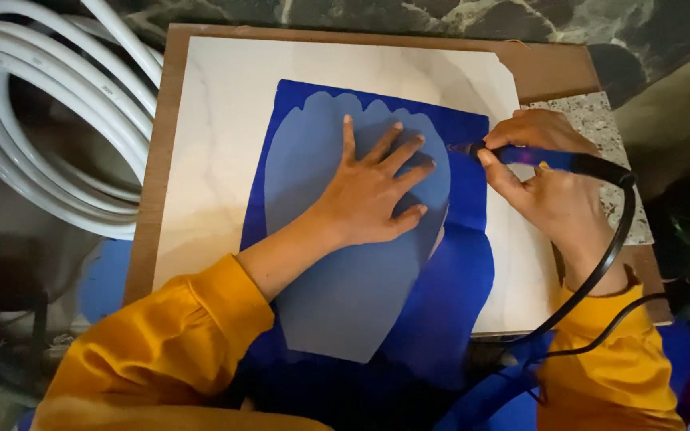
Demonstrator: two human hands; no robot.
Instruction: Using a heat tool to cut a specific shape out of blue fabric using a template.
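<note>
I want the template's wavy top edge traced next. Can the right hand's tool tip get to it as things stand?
Probably yes: the right hand holds the tool beside the template, and nothing covers the wavy edge.

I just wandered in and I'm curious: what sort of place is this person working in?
Probably a small home or craft workshop. A blue fabric lies on a pale slab with a translucent template pressed flat on it, the right hand holds a corded pen-like tool, and coiled white pipe sits beside.

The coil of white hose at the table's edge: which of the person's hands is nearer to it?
Left. The left hand lies flat on the translucent template, toward the white hose. The right hand holds the corded tool at the cloth's far edge.
</note>
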